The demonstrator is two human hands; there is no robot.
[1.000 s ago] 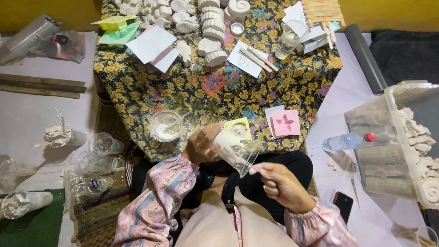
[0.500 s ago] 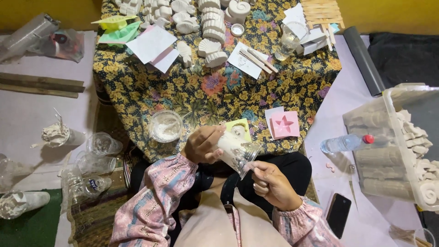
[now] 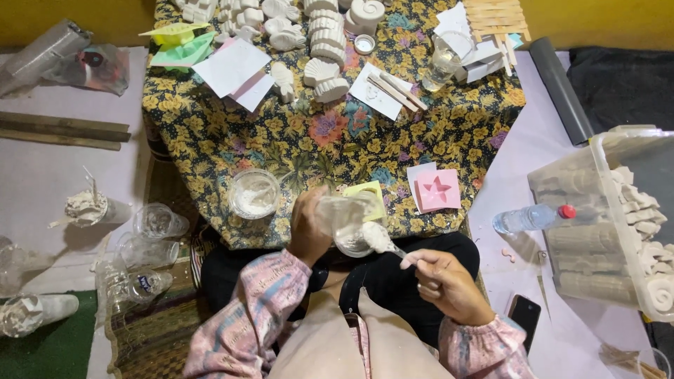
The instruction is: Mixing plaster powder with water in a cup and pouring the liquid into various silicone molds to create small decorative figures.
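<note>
Even warm overhead light, soft shadows under my left hand [image 3: 309, 228], mild glare on clear cup [image 3: 349, 223] I grip, slight blur at my right hand [image 3: 442, 284], corners dim

I see a clear plastic cup [image 3: 349, 223] tipped on its side, its mouth turned toward me, held above the near edge of the flower-patterned cloth. White paste smears its inner wall. A spoon [image 3: 382, 240] reaches into its mouth, the bowl heaped with a lump of white paste, the thin handle slanting down to the right.
</note>
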